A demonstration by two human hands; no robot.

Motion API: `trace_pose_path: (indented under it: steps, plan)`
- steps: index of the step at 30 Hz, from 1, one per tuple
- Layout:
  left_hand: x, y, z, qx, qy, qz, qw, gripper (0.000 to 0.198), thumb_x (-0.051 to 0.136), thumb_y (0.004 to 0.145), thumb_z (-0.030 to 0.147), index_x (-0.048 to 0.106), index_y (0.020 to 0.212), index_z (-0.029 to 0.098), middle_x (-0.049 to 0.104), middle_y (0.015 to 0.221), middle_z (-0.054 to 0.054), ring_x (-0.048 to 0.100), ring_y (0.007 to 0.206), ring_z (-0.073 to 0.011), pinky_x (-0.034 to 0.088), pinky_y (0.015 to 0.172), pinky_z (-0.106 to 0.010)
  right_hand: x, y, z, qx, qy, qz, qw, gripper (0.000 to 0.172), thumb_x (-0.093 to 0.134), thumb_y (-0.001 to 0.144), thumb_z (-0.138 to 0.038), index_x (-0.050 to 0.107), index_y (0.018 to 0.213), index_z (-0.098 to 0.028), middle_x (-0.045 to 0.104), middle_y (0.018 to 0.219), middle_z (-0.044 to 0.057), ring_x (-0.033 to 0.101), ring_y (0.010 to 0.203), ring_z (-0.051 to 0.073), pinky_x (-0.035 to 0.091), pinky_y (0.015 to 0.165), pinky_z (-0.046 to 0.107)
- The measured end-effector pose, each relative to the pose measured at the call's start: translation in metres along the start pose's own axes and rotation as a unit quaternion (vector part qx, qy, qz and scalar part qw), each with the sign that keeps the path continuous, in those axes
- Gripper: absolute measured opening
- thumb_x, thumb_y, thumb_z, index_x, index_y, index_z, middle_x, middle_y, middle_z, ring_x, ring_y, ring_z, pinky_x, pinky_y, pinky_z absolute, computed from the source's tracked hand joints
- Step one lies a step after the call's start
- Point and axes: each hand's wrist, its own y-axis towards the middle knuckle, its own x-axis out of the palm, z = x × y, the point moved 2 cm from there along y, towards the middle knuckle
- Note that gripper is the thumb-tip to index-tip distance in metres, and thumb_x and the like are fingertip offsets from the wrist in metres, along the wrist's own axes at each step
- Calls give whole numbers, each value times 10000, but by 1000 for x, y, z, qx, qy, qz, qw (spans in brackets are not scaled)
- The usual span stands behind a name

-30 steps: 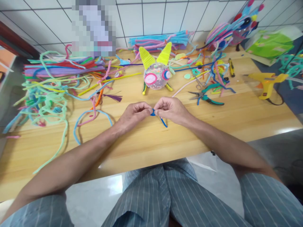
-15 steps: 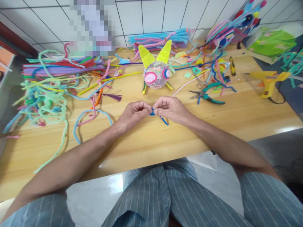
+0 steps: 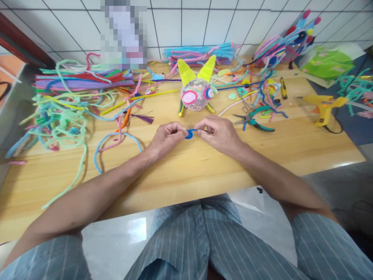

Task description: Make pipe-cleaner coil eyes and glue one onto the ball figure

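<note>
Between my hands is a blue pipe cleaner [image 3: 189,134], one end wound into a small flat coil. My left hand [image 3: 169,137] pinches the coil at its left side. The straight tail runs to my right hand [image 3: 219,132], whose thumb and fingers are closed on it. Just beyond my hands stands a clear ball figure [image 3: 194,99] with two yellow pointed ears, pink and blue coiled eyes and small feet. Both hands are above the wooden table [image 3: 180,175], near its middle.
Loose pipe cleaners [image 3: 67,112] lie tangled on the left, with bundles behind. Pliers [image 3: 256,119], scissors [image 3: 247,105], a utility knife [image 3: 283,88] and a yellow glue gun [image 3: 322,107] lie to the right. A light blue loop [image 3: 96,153] rests by my left forearm.
My right hand has moved slightly away from the left, drawing the blue tail straight between them. More of the coil shows now. The camera view has shifted a little.
</note>
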Motion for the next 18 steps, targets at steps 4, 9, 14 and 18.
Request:
trace_pose_path:
  steps: [4, 9, 14, 18]
  plan:
    - [-1, -1, -4, 1, 1, 3, 1000, 201, 784, 735, 362, 688, 703, 189, 519, 536, 45, 367, 507, -91, 267, 513, -260, -7, -2, -12, -43, -74, -4, 996, 105, 689, 912, -213, 746, 1001, -212, 728, 959, 58, 637, 857, 206, 473, 803, 334]
    - [-1, -1, -9, -10, 8, 14, 1000, 168, 771, 748, 338, 712, 731, 181, 488, 511, 50, 342, 477, -84, 220, 479, -248, -49, -10, -16, -61, -144, -9, 988, 173, 672, 935, -244, 713, 1099, -213, 747, 1104, 91, 665, 1031, 258, 495, 957, 409]
    - [1, -2, -12, -17, 10, 7, 1000, 180, 771, 748, 350, 719, 743, 177, 495, 517, 43, 361, 492, -87, 244, 487, -238, -120, -44, 44, -11, -239, 37, 970, 183, 664, 933, -281, 724, 1100, -238, 782, 1111, 90, 702, 1082, 301, 521, 1005, 471]
    - [2, -4, -11, -13, 14, 7, 1000, 213, 779, 740, 378, 717, 732, 175, 504, 527, 38, 376, 510, -91, 271, 504, -241, -147, -68, 109, 46, -324, 37, 944, 262, 695, 894, -315, 729, 1132, -212, 775, 1194, 152, 684, 1177, 368, 524, 1040, 540]
